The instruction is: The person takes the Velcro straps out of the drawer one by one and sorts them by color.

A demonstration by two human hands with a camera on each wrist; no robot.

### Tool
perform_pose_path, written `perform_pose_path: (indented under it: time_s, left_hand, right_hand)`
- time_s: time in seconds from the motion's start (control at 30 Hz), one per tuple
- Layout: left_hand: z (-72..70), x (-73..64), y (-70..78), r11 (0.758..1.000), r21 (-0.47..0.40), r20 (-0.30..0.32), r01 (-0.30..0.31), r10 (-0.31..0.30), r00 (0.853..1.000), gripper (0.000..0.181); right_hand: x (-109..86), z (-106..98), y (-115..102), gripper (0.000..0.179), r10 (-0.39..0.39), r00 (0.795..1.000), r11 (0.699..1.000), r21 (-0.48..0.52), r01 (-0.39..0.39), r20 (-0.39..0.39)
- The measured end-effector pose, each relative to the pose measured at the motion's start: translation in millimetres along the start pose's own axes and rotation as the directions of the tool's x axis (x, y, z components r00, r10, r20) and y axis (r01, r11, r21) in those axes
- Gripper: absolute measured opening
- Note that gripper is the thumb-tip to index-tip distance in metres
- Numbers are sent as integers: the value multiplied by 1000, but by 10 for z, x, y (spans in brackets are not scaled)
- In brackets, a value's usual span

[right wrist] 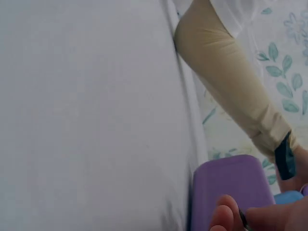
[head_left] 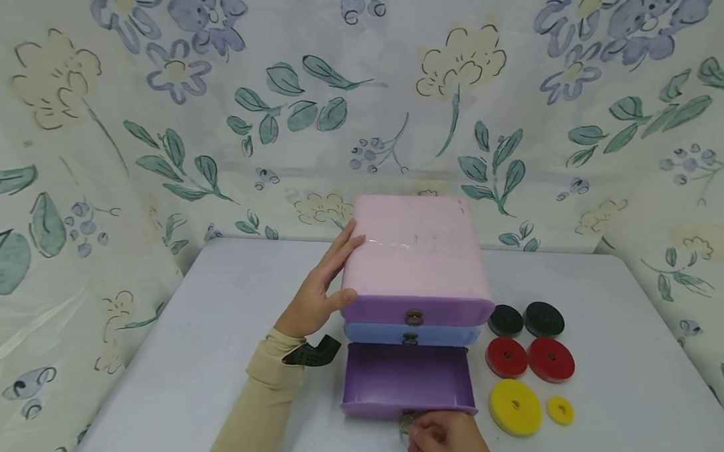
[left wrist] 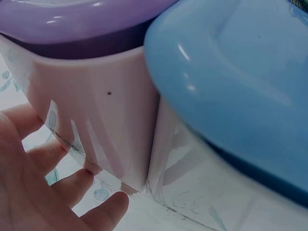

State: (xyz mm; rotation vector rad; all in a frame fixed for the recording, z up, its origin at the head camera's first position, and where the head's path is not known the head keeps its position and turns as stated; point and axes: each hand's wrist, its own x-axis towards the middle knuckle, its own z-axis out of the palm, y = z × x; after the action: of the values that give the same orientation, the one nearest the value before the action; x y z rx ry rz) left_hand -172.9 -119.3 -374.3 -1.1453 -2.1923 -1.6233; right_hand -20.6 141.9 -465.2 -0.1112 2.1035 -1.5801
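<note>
A small drawer cabinet point(head_left: 415, 248) with a pink top stands mid-table. Its lowest purple drawer point(head_left: 407, 374) is pulled out, and nothing shows inside. My right hand point(head_left: 450, 440) pinches the ring pull point(head_left: 406, 424) on that drawer's front between thumb and fingers; the right wrist view shows the fingertips before the purple front point(right wrist: 233, 180). Against the cabinet's left side rests my left hand point(head_left: 313, 303), fingers extended and spread. The left wrist view has those fingers point(left wrist: 74, 185) along the pink wall. The blue drawer point(head_left: 376, 333) and the purple top drawer point(head_left: 377, 311) look closed.
Right of the cabinet lie two black discs point(head_left: 544, 319), two red discs point(head_left: 551, 359), a large yellow disc point(head_left: 516, 407) and a small yellow disc point(head_left: 560, 410). Flower-patterned cloth point(head_left: 379, 87) hangs behind and beside the white table point(head_left: 215, 314).
</note>
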Motion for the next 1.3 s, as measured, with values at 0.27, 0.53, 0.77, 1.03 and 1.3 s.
perform_pose_path:
  time_s: [0.27,0.53,0.77,1.03,1.3]
  left_hand:
    - [-2,-4,17,1000,4,-1,0,0,1000,88]
    - [-4,-8,1,1000,-1,3,0,0,1000,89]
    - [-5,0,-2,1000,-2,2,0,0,1000,90]
    - [2,-2,10,1000,-7,0,12,-12,1000,91]
    - [4,1,15,1000,-1,4,25,-25,1000,92]
  right_hand:
    - [29,15,-40,21,31,998,999,17,-30,-55]
    - [93,-5,-50,19,12,997,999,30,-10,-73]
    - [149,-42,-55,19,-49,994,999,9,50,-96]
    - [240,-51,-79,21,-98,984,994,27,103,-147]
    - [316,-47,-92,22,-149,965,987,25,158,-214]
